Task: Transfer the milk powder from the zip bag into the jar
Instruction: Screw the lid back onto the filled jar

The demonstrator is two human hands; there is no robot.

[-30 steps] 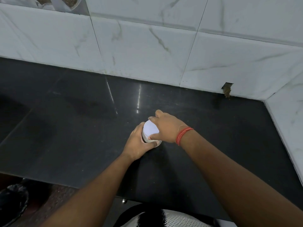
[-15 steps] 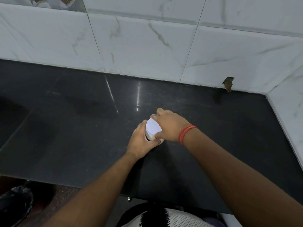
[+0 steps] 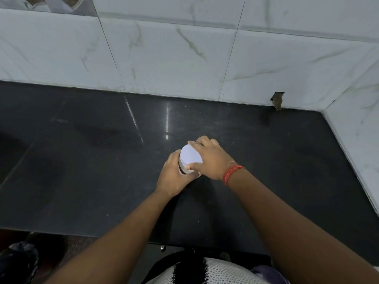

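A small jar [image 3: 183, 169] with a white lid [image 3: 190, 157] stands on the black counter [image 3: 266, 160] near its middle. My left hand [image 3: 174, 175] wraps around the jar's body from the left. My right hand [image 3: 211, 158], with a red thread on the wrist, grips the lid from the right and over the top, thumb on the near rim. Most of the jar's body is hidden by my fingers. No zip bag is in view.
White marble tiles [image 3: 164, 58] form the back wall, and a side wall [image 3: 359, 130] closes the counter on the right. A chipped hole [image 3: 277, 100] sits low in the back tiles. A dark bag [image 3: 18, 261] lies on the floor at lower left.
Both hands have stayed on the jar. My right hand has shifted slightly around the lid, and the lid's top now tilts a little toward the left. The camera has tipped slightly.
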